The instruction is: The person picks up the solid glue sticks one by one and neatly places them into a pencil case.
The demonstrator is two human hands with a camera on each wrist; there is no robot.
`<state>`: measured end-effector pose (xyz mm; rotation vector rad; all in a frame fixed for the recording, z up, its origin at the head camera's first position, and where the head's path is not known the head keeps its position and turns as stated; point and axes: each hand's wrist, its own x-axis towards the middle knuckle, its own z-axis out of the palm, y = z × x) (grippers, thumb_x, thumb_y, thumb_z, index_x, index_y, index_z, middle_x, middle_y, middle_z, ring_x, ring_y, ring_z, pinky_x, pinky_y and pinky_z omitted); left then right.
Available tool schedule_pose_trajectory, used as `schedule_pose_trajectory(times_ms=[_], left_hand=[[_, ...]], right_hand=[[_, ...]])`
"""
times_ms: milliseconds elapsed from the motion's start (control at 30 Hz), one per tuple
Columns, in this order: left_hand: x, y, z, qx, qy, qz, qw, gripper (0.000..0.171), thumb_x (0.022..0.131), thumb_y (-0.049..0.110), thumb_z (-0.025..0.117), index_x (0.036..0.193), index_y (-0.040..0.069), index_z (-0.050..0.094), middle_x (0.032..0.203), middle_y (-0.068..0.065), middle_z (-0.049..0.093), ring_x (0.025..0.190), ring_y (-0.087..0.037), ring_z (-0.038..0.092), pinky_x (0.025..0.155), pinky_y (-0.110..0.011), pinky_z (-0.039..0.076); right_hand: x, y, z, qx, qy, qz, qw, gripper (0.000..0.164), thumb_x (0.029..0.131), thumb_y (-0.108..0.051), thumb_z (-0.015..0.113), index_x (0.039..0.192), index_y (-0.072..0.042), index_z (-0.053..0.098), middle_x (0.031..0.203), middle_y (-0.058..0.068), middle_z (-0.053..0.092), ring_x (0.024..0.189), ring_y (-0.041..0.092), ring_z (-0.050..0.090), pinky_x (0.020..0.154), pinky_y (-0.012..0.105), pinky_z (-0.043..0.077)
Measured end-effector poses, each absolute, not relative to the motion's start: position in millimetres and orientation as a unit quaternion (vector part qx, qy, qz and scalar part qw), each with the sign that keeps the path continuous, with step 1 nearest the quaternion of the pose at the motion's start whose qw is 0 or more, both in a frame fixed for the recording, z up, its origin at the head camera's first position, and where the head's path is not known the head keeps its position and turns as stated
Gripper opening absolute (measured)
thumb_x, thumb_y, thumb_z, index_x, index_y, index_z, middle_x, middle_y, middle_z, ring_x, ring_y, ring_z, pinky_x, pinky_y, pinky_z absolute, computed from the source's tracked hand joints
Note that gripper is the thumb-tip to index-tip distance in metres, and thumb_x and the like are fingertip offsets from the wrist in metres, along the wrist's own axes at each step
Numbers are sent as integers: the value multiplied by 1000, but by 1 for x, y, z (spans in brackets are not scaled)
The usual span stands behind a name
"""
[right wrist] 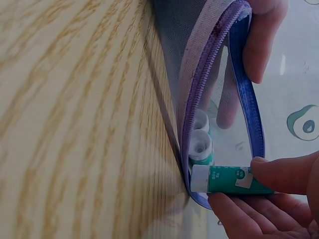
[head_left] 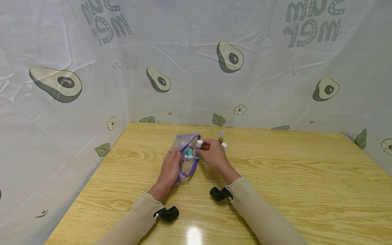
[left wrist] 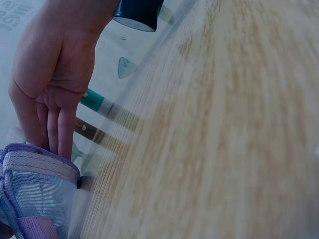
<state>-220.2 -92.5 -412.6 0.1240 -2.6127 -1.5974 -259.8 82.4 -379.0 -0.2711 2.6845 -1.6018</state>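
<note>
A mesh zipper pouch [head_left: 183, 139] with purple trim gapes toward the right, two glue sticks [head_left: 190, 153] inside it. The left hand [head_left: 170, 167] grips the pouch's near left side, its fingers [right wrist: 227, 107] showing through the mesh in the right wrist view. Between thumb and fingers, the right hand [head_left: 212, 153] pinches another green glue stick [right wrist: 224, 179] with white ends. That glue stick overlaps the zipper opening in the head view, white end up. In the right wrist view its other white end lies just inside the pouch's rim.
Behind the right hand stand a brown tube [head_left: 221, 136] with a translucent top and a white-capped green tube [left wrist: 93, 100]. They rest on the wooden table [head_left: 291, 177]. A printed cloth [head_left: 190, 102] hangs along the table's back and left edges.
</note>
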Motion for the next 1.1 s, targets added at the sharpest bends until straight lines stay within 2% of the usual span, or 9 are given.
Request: schedule_pose_trajectory(times_ms=[267,500,733,867,1000,1100], left_hand=[[-220,-92,-412,42,-851,-522,39,56,114,32,30,155,0,50,169,-23,38,164,-46,17,132,-68,15],[-219,-92,-412,42,-853,-519,41,55,114,31,30,154,-1,51,168,-24,39,164,-47,18,131,-68,16],[-221,-91,-413,42,-852,-520,44,55,114,30,30,154,-1,51,168,-25,39,164,-47,18,132,-67,16],[-220,-91,-413,45,-852,-520,43,56,114,31,30,155,-1,50,169,-25,38,164,-47,18,132,-68,16],[-220,-91,-414,47,-849,-524,38,57,114,32,29,156,0,49,170,-24,36,164,-47,17,132,-69,14],[-220,-91,-414,48,-846,-531,34,57,114,33,29,157,1,48,171,-23,36,165,-45,15,132,-68,13]], right_hand=[[-261,80,-382,-77,852,-518,6,19,98,-7,74,115,1,74,113,18,80,109,31,77,84,33,62],[-261,78,-384,-65,847,-528,8,21,98,-7,75,117,2,73,115,19,80,111,32,77,86,34,63],[-260,76,-384,-61,837,-544,16,18,97,-7,76,113,1,73,113,19,80,111,32,77,85,33,64],[-260,74,-386,-54,827,-559,27,19,98,-7,75,115,1,73,114,19,80,110,29,77,83,28,62],[-262,72,-388,-41,810,-583,43,19,98,-5,74,116,2,72,114,19,80,104,21,77,81,24,61],[-261,70,-389,-34,797,-601,49,19,98,-3,73,116,3,72,113,21,80,101,19,76,83,26,63]])
